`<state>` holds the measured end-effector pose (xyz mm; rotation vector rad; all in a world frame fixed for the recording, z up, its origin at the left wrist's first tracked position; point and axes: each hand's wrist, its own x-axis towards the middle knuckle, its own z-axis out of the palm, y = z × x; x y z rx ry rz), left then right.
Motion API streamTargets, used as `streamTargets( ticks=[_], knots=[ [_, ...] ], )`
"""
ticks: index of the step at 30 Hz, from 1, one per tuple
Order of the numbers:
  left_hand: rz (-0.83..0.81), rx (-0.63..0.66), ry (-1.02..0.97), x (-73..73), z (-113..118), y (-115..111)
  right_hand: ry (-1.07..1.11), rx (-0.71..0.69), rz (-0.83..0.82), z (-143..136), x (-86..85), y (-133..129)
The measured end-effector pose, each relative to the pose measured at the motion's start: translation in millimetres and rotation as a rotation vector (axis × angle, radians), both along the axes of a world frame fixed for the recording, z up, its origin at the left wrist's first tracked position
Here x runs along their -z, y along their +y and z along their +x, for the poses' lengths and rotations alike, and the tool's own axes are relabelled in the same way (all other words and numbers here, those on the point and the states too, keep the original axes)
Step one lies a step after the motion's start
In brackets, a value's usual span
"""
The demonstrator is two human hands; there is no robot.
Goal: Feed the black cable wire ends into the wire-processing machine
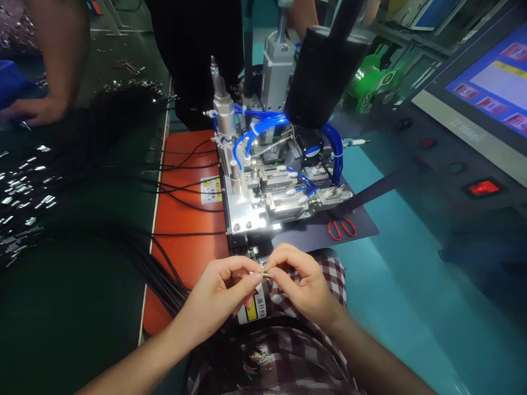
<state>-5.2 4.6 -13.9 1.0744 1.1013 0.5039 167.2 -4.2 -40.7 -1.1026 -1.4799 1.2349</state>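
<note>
Machinery stands just beyond left hand and right hand, both pinching thin wires (black cables lie leftward).

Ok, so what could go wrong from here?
The thin coloured wires pinched between the left hand and right hand could slip or bend. The wire ends on the lap might snag or tangle. The hands are close in front of the metal machine, so a knuckle could bump it.

Factory workshop, metal machine with blue tubes at centre, control screen at upper right, lit red switch below it, bundled black cables at left.
</note>
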Motion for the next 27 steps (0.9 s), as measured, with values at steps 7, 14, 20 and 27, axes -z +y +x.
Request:
streamTargets(
  ticks=[7,14,20,27],
  knots=[
    [-0.145,-0.006,0.044,-4.2,2.9,4.0,-0.115,-0.110,0.183,9.5,-3.2,5.6],
    [-0.198,-0.069,-0.012,1.6,3.0,2.3,-0.083,-0.087,0.147,6.0,1.9,6.2],
    [-0.215,-0.161,-0.085,4.3,2.4,-0.2,0.056,0.065,-0.187,-0.6,7.6,-5.5],
    [-0.239,-0.199,-0.083,5.0,3.3,-0.5,0.141,0.106,-0.329,-10.0,4.6,-9.8]
  ],
)
